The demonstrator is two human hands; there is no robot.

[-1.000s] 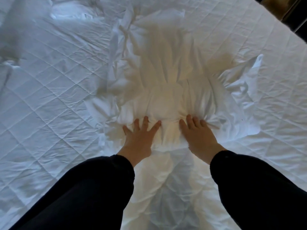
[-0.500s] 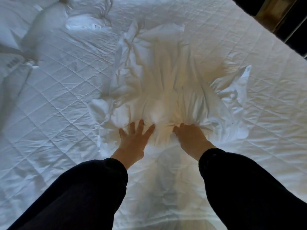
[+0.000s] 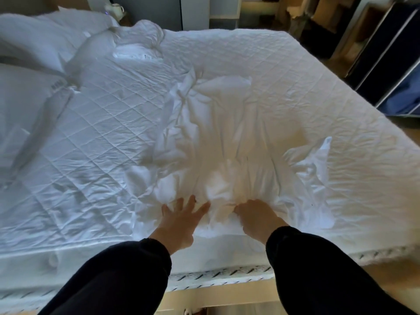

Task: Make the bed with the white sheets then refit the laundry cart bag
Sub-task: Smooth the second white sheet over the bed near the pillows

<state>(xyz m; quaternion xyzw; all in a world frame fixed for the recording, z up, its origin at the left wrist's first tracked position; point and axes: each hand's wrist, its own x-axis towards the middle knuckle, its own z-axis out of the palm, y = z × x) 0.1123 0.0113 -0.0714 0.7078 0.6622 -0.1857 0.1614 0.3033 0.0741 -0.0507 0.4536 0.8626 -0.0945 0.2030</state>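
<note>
Here the crumpled white sheet [image 3: 227,137] is lying mid-way across the quilted mattress [image 3: 91,133]. The left hand [image 3: 179,223] is pressing its near edge, fingers [image 3: 189,202] spread, and the right hand [image 3: 256,217] is gripping a fold, fingers curling in.

Bare quilted mattress [image 3: 91,137] lies open left of the bunched sheet [image 3: 222,144]; pillows [image 3: 34,53] crowd the far-left corner.

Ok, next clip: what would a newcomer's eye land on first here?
A crumpled white sheet lies bunched mid-bed on the quilted mattress pad. At its near edge the left hand presses flat, fingers spread, while the right hand curls into the fabric. Pillows are heaped far left.
</note>
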